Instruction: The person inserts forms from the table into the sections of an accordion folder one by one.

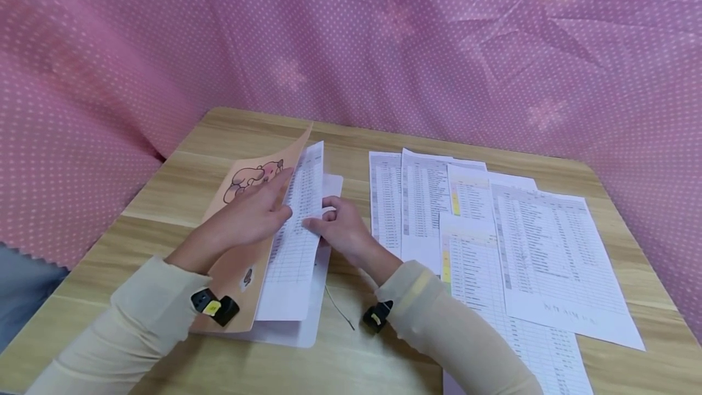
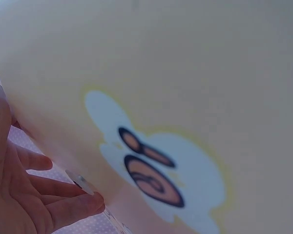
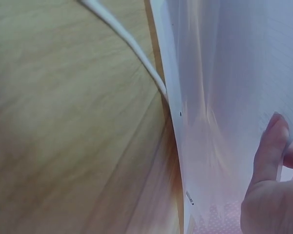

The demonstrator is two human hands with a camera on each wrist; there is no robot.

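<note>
A tan folder cover [image 1: 241, 264] printed with a cartoon dog stands tilted up from the table; it fills the left wrist view [image 2: 195, 87]. My left hand [image 1: 253, 211] lies on the cover with straight fingers [image 2: 63, 204] reaching its free edge. A printed table sheet [image 1: 296, 242] leans against the inner side of the cover, over a pale back leaf [image 1: 307, 328]. My right hand [image 1: 336, 224] pinches the sheet's right edge between thumb and curled fingers. In the right wrist view the sheet [image 3: 234, 73] hangs close, with a fingertip [image 3: 273, 146] on it.
Several more printed sheets [image 1: 493, 242] lie overlapped on the right half of the wooden table [image 1: 164, 200]. A thin pale wire [image 1: 339, 308] lies by my right wrist and crosses the right wrist view [image 3: 127, 44]. Pink dotted cloth [image 1: 384, 35] hangs behind and beside the table.
</note>
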